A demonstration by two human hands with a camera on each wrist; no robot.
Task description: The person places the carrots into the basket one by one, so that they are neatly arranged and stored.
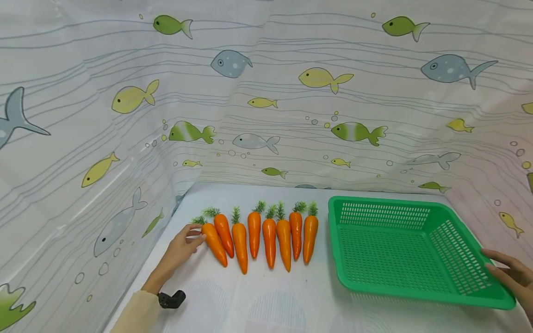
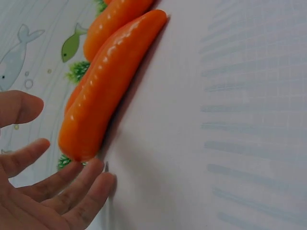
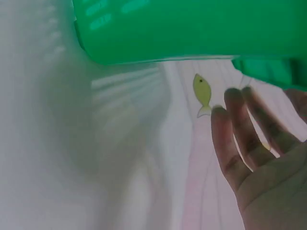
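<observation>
From the person's place, twelve being straight ahead, eight glossy orange carrots [image 1: 269,243] with frilly green tops lay side by side on the white, pale-patterned surface [image 1: 291,296], around eleven to twelve o'clock; their tops pointed roughly to twelve, their tips toward six or five; the rectangular green perforated plastic basket [image 1: 416,296] sat at about two. I took the single row as a way to leave each carrot reachable by itself.

The person's bare left hand [image 1: 183,247], at ten, was at the leafy end of the leftmost carrot, thumb and fingers apart, that grip clamped on nothing; whether a fingertip touched, I could not tell. The bare right hand [image 1: 515,274], at three, was by the basket's outer side, its fingers nearly straight, its grip loose too; it seemed placed there to steady the basket.

Only the head view took in the whole row and the basket's inside; the left wrist view gave the gap before the thumb and the fingertips just beside the carrot's blunt end; the right wrist view showed the basket's outer wall and the spread fingers near it, partly cut off in the head view.
</observation>
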